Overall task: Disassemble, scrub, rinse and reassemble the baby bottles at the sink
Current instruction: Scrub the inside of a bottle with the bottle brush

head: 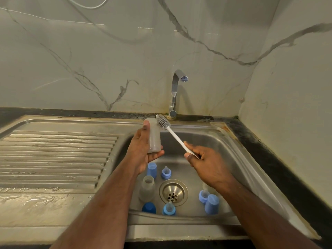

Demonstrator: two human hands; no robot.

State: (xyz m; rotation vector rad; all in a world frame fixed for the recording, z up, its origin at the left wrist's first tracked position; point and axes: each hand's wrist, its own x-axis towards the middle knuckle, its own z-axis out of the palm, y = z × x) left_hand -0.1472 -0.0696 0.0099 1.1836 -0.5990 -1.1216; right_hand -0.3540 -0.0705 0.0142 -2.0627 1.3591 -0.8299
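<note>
Steel sink, basin plus ribbed draining board, wet in patches. Tap at back, no water seen running.

Basin floor, around the drain: second clear bottle standing open-mouthed just left of drain; blue caps and blue collars with teats scattered near it. All apart, none reassembled.

Left hand above basin, grasping a clear bottle body: thumb up along the near side, fingertips curled under the lower end. Bottle held roughly upright, leaning a little away; cannot tell which end is the mouth.

Right hand pinching the near end of the brush handle between thumb and curled fingers. Brush angled up and left; bristle head touching the bottle's upper far edge, outside the bottle, not within it.

Judged step: scrubbing this bottle body.

To do well: steady bottle with left grip, keep it over basin. Work the head around the rim and outer wall, then, if the mouth is uppermost, send it inside to the bottom and twist. Choke up on handle for firmer pressure. Wet bottle likely slippery.
</note>
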